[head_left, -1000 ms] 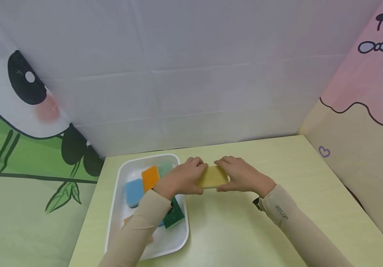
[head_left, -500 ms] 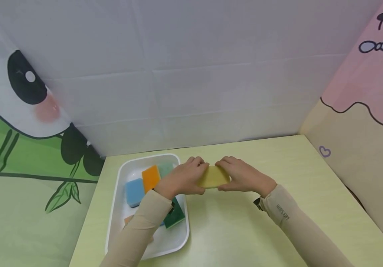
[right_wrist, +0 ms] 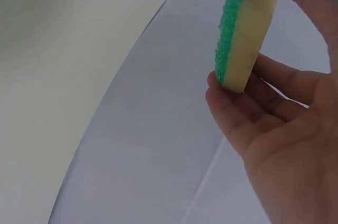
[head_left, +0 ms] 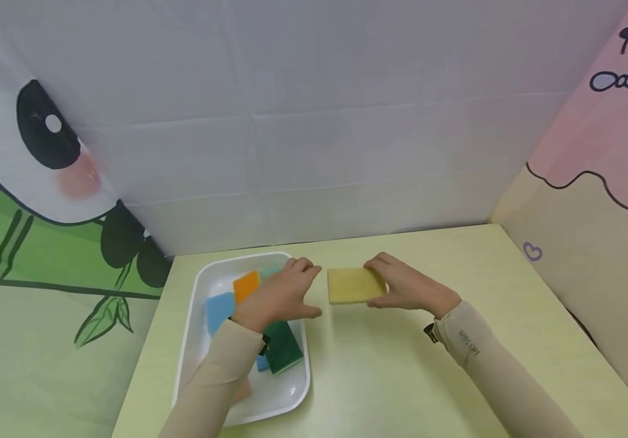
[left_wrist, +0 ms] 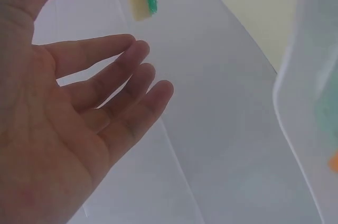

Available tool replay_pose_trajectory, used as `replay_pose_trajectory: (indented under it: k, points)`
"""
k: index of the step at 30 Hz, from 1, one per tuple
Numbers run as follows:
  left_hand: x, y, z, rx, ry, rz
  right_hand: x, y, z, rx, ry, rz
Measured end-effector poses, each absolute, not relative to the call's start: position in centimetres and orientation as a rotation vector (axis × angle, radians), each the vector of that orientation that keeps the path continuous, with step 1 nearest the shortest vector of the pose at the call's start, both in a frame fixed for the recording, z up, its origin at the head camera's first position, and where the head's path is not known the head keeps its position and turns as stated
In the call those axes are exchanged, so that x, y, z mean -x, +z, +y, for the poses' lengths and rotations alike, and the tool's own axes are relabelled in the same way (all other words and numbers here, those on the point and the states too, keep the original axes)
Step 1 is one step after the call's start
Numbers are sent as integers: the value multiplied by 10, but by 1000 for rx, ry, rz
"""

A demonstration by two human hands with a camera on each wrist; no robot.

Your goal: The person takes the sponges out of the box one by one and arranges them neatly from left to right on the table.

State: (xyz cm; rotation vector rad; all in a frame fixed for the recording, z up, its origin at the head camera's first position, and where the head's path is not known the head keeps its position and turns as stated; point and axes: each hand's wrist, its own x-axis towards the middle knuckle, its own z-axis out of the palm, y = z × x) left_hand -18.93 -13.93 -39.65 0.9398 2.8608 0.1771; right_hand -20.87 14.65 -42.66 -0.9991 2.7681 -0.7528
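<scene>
A yellow sponge (head_left: 355, 286) with a green scouring layer underneath is held above the table by my right hand (head_left: 409, 286). Thumb and fingers pinch its right end; in the right wrist view the sponge (right_wrist: 248, 34) shows its green and yellow layers edge-on. My left hand (head_left: 278, 295) is apart from the sponge, just to its left and over the tray's right side. Its fingers are spread and slightly bent, and the left wrist view shows nothing in the left hand (left_wrist: 90, 102).
A white tray (head_left: 185, 359) at the left contains a blue sponge (head_left: 218, 309), an orange sponge (head_left: 246, 285), a dark green sponge (head_left: 283, 347) and others partly hidden by my left arm. The pale yellow table (head_left: 380, 377) meets a white cloth wall (head_left: 336, 152) behind.
My left hand has let go of the sponge's left end and moved left. My right hand has shifted slightly right, still holding the sponge.
</scene>
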Motion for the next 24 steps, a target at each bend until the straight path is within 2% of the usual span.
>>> replay_pose_trajectory:
  k: [10, 24]
  points:
    - [177, -407, -174, -803, 217, 2846, 236, -446, 156, 941, -743, 2785]
    - [161, -420, -195, -657, 286, 2832, 283, -479, 163, 913, -666, 2845]
